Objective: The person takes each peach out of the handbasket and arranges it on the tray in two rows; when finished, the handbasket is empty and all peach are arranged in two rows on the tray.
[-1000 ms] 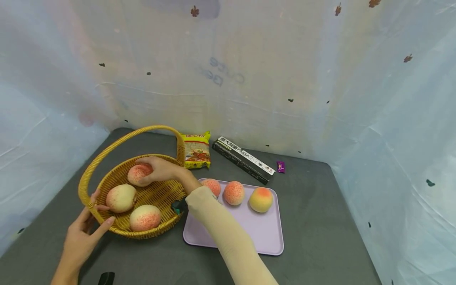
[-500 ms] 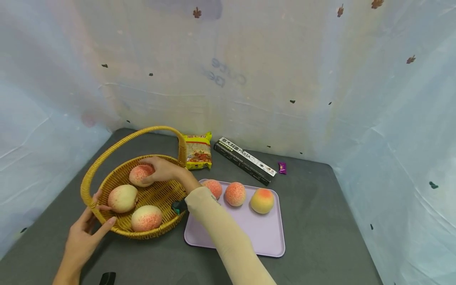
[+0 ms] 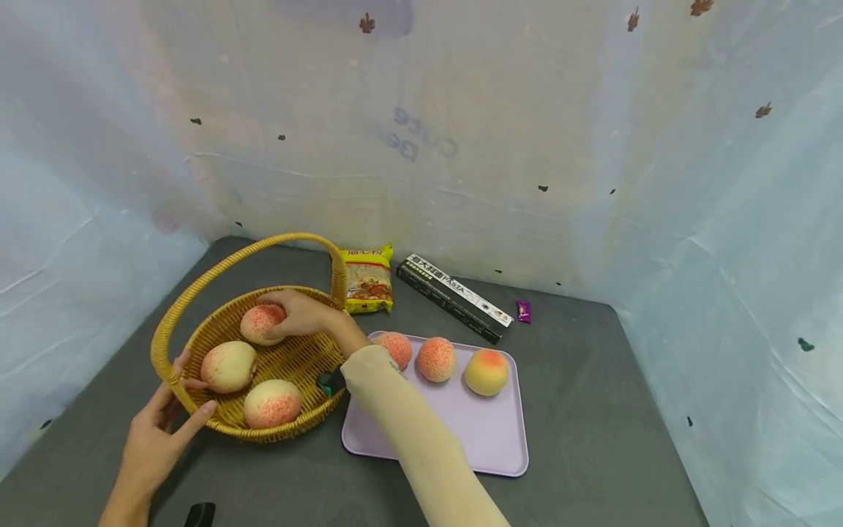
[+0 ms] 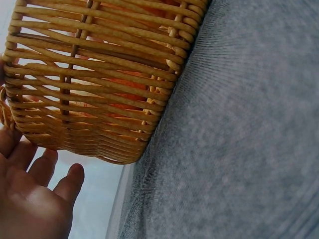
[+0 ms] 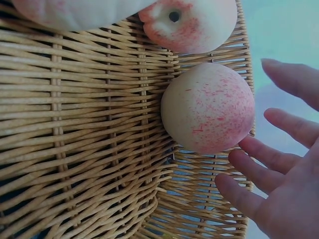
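Note:
A yellow wicker basket [image 3: 316, 359] with a tall arched handle holds three pale, red-speckled peaches. My left hand [image 3: 150, 439] grips its left rim by the handle's foot, thumb at the front and fingers near the rim. In the left wrist view, the fingers [image 4: 42, 164] reach the woven wall [image 4: 99, 114]. My right hand [image 3: 298, 313] is inside the basket at the rear peach [image 3: 261, 323]. In the right wrist view its fingers are spread and extended, with fingertips right beside that peach [image 5: 209, 107]. The left peach [image 3: 228, 367] and front peach [image 3: 272, 404] lie nearby.
A lilac tray [image 3: 461, 439] stands right of the basket, with a peach [image 3: 436, 359], a yellow-orange peach [image 3: 486, 372] and another peach [image 3: 395, 348] partly behind the right sleeve. Behind are a yellow noodle packet [image 3: 369, 279], a black pasta box [image 3: 454, 296] and a purple sweet [image 3: 523, 311].
The whole scene shifts slightly right and down in the head view. Both hands, the basket and the peaches keep their places relative to each other.

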Action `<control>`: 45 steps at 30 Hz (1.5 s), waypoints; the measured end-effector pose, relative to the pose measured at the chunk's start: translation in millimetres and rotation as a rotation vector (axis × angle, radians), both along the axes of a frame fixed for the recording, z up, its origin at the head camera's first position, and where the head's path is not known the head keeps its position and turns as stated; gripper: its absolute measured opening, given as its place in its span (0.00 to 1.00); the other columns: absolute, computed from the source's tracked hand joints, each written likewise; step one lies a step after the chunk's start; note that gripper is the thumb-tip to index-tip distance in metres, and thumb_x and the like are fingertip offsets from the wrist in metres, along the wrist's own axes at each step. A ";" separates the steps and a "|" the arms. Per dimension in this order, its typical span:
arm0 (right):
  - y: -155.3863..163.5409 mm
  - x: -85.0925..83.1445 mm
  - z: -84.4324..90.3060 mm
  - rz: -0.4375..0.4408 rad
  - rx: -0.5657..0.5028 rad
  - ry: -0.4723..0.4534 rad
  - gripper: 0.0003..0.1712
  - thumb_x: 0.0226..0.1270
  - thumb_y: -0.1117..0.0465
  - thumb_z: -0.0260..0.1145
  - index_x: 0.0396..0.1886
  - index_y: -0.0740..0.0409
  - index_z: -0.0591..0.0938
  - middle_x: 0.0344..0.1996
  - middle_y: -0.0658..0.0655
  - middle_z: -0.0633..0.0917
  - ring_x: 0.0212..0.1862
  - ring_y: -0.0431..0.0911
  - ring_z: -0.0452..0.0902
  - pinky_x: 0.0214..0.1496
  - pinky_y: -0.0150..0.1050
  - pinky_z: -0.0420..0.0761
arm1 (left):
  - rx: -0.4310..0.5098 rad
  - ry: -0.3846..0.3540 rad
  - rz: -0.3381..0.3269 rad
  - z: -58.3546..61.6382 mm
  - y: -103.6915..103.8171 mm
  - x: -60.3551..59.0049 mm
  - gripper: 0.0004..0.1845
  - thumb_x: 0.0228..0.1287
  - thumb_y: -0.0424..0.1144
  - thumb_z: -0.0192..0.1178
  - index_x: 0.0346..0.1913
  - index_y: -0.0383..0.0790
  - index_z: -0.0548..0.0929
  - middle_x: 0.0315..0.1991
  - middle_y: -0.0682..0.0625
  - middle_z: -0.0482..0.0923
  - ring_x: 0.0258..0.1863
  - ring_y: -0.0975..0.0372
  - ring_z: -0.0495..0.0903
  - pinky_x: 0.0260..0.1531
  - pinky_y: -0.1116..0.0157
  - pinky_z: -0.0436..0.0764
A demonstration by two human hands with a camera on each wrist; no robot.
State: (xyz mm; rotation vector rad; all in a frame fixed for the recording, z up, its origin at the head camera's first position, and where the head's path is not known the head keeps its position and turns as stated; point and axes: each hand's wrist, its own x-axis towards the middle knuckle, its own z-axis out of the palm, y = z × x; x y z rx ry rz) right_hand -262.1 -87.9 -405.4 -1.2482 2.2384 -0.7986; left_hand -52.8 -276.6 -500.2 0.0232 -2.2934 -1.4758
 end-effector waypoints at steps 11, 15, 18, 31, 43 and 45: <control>-3.3 0.6 -2.2 0.016 0.012 0.002 0.38 0.67 0.59 0.68 0.75 0.61 0.66 0.68 0.57 0.72 0.63 0.41 0.70 0.53 0.22 0.69 | 0.001 0.019 -0.010 -3.5 -0.6 -0.3 0.46 0.63 0.21 0.63 0.79 0.48 0.57 0.51 0.62 0.76 0.59 0.76 0.69 0.54 0.83 0.67; -4.5 0.7 -2.9 0.008 0.027 0.017 0.38 0.68 0.59 0.67 0.75 0.59 0.67 0.69 0.58 0.71 0.66 0.42 0.68 0.56 0.24 0.68 | 0.004 0.024 -0.010 -3.8 -1.5 -0.2 0.46 0.63 0.20 0.64 0.79 0.47 0.57 0.50 0.62 0.76 0.58 0.75 0.69 0.54 0.83 0.67; -5.0 1.1 -4.1 -0.001 0.057 0.021 0.38 0.68 0.57 0.67 0.75 0.57 0.66 0.71 0.57 0.68 0.70 0.43 0.63 0.60 0.26 0.67 | 0.005 0.021 -0.004 -3.8 -1.8 0.1 0.45 0.63 0.21 0.64 0.79 0.47 0.57 0.50 0.62 0.76 0.58 0.75 0.70 0.53 0.83 0.67; -8.7 3.5 -8.1 -0.005 0.104 0.065 0.41 0.67 0.56 0.69 0.77 0.53 0.63 0.69 0.56 0.66 0.66 0.42 0.64 0.59 0.26 0.67 | 0.010 0.017 -0.002 -3.2 -0.4 -0.4 0.45 0.63 0.21 0.64 0.79 0.48 0.57 0.50 0.62 0.76 0.59 0.74 0.69 0.54 0.83 0.67; -13.3 6.8 -11.1 -0.055 0.122 0.101 0.39 0.68 0.54 0.68 0.76 0.51 0.65 0.66 0.53 0.69 0.61 0.40 0.68 0.53 0.26 0.70 | 0.009 0.021 -0.005 -3.3 -0.7 -0.4 0.46 0.63 0.21 0.63 0.79 0.48 0.57 0.51 0.62 0.76 0.60 0.74 0.68 0.55 0.84 0.66; -13.9 7.2 -11.7 -0.064 0.115 0.105 0.37 0.69 0.53 0.68 0.74 0.51 0.66 0.66 0.52 0.70 0.60 0.39 0.69 0.53 0.25 0.70 | 0.010 0.023 -0.007 -3.5 -0.8 -0.4 0.46 0.63 0.20 0.63 0.79 0.47 0.57 0.51 0.62 0.76 0.61 0.74 0.68 0.55 0.83 0.66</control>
